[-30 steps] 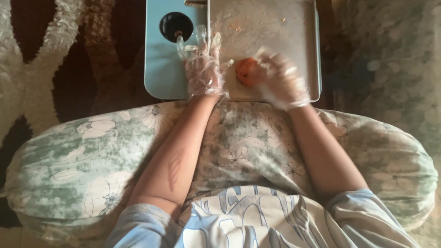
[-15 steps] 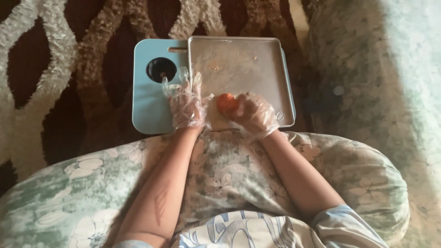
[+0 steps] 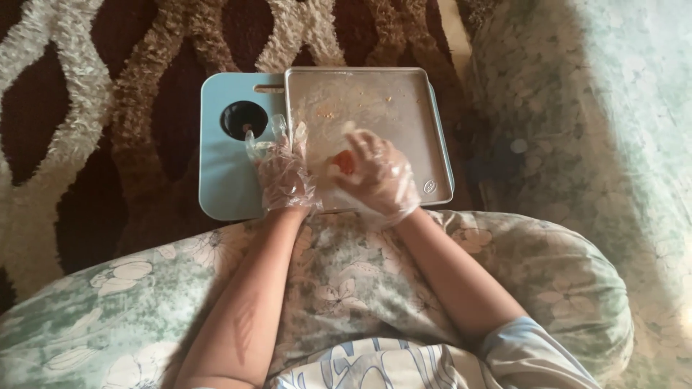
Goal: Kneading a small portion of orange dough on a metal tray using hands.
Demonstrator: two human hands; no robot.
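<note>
Both hands wear thin clear plastic gloves. The right hand (image 3: 378, 176) is curled over a small orange-red piece (image 3: 346, 163) on the near part of a metal tray (image 3: 404, 108), its grip closed on the piece, which shows only partly between the gloved fingers. What the piece is cannot be told. The left hand (image 3: 285, 173) lies flat, fingers spread and grip open, at the tray's left edge, where it meets a light blue board (image 3: 223, 180). The left hand holds nothing and sits just beside the right hand. The tray lies on the board, covering its right part. A round dark hole (image 3: 244, 119) shows in the board's bare left part, near the left fingertips. A few crumbs (image 3: 328, 113) dot the tray. The board rests on a shaggy brown and cream rug (image 3: 108, 86). A floral cushion (image 3: 346, 281) lies under both forearms.
</note>
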